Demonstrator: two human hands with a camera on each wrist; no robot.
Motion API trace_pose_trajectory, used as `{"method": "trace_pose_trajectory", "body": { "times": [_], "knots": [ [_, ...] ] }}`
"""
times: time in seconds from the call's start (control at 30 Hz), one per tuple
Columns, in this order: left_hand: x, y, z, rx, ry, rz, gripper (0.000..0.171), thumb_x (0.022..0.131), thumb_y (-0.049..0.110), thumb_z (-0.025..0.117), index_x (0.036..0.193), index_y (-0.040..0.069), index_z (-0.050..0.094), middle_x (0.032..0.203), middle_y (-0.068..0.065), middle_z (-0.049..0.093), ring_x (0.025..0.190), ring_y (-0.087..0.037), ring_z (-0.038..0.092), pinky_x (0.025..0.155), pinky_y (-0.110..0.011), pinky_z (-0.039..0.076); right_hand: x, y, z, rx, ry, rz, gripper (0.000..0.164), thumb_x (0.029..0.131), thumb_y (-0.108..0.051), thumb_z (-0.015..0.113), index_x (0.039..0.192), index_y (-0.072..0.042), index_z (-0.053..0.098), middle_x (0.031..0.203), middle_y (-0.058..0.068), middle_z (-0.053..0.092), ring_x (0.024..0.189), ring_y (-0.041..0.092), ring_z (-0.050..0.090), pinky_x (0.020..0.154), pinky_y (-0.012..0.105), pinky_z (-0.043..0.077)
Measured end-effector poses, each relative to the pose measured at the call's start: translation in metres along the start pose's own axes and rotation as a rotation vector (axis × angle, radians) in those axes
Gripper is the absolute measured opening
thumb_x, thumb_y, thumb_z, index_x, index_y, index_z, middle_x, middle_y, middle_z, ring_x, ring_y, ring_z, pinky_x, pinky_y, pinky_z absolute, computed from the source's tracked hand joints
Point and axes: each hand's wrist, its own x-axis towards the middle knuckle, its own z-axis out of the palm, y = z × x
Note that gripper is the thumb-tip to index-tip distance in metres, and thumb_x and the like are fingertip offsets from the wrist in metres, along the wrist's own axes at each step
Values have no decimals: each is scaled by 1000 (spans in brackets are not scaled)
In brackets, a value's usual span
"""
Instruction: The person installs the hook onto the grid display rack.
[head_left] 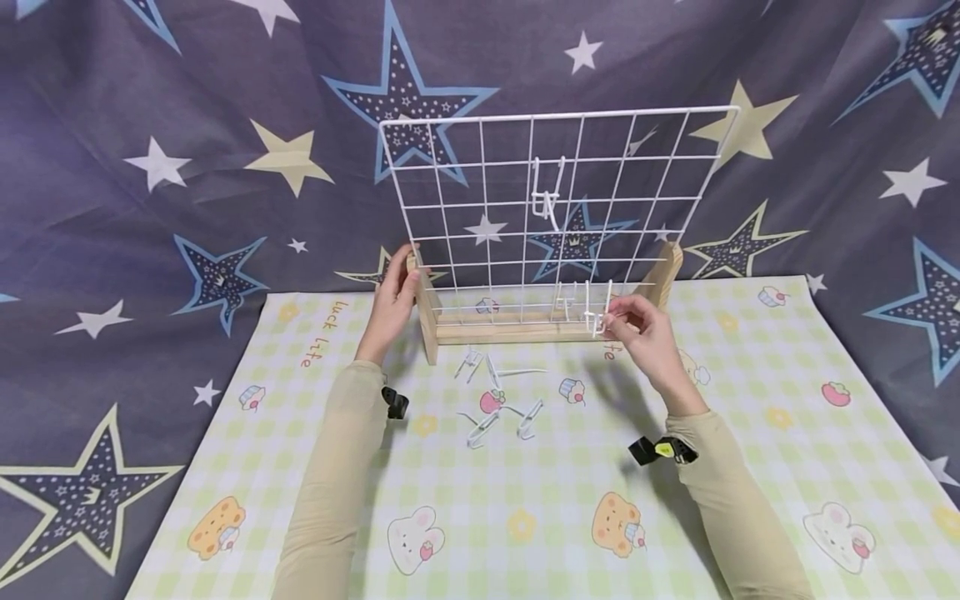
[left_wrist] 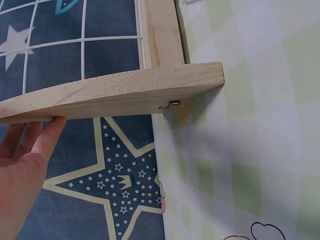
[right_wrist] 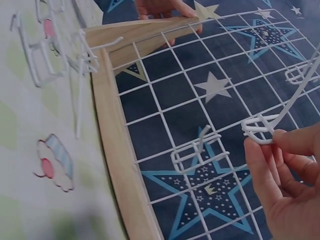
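A white wire grid panel (head_left: 510,204) stands upright in a wooden base (head_left: 517,332). My left hand (head_left: 395,292) grips the upper end of the base's left side piece (left_wrist: 125,87), and in the right wrist view its fingers reach around that wood. Between thumb and fingers my right hand (head_left: 645,333) pinches a white wire hook (right_wrist: 260,125), held in front of the grid's lower right part. One hook (head_left: 547,196) hangs high near the middle of the grid. Another hook (right_wrist: 192,154) is on the lower grid, close to the held one.
Several loose white hooks (head_left: 483,429) lie on the checked tablecloth (head_left: 517,483) in front of the base. The right wooden side piece (head_left: 663,271) stands just behind my right hand. Behind the grid hangs a dark star-patterned cloth (head_left: 225,167).
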Motion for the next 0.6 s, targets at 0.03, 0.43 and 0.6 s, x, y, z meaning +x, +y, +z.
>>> {"method": "trace_pose_trajectory", "body": {
  "times": [0.03,0.43,0.6],
  "knots": [
    [0,0,0,2,-1,-3,45,104,8,40,147,-1,30,127,-35,51,119,-46,49,92,-29,46,1,-1,-1,2,6,-4,16,89,15,57,103,22,53,82,5,59,73,8,58,70,22,56],
    [0,4,1,18,-8,-21,45,105,10,40,148,1,29,126,-32,54,117,-42,52,93,-48,48,23,-14,-11,35,65,-68,18,88,14,58,103,22,51,82,1,63,71,8,58,68,18,54],
    [0,4,0,10,-2,-28,45,104,10,40,148,2,30,125,-32,54,115,-47,51,90,-44,50,31,-22,-14,26,81,-94,19,87,15,58,103,23,52,80,4,63,68,8,57,63,16,50]
  ]
}}
